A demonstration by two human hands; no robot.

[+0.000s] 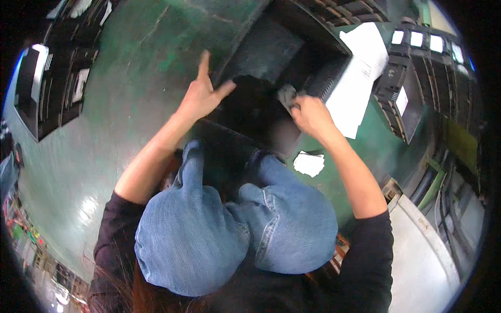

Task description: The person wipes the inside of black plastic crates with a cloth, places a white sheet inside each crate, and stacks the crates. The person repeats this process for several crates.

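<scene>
A large black open box [269,49] stands on the floor in front of my knees, its inside mostly in deep shadow. My left hand [202,96] is over the box's left edge, with index finger and thumb stretched apart and nothing held. Whether it touches the edge I cannot tell. Over the right part of the box, my right hand [313,116] is closed on a crumpled grey rag [286,96]. The rag hangs at the box's inner right side, slightly blurred.
White paper sheets [360,78] lie along the box's right side. A small stack of white cards [309,164] is on the green floor [141,99] nearer me. More black boxes stand at left [60,88] and right [402,99]. A pale panel [420,245] is at lower right.
</scene>
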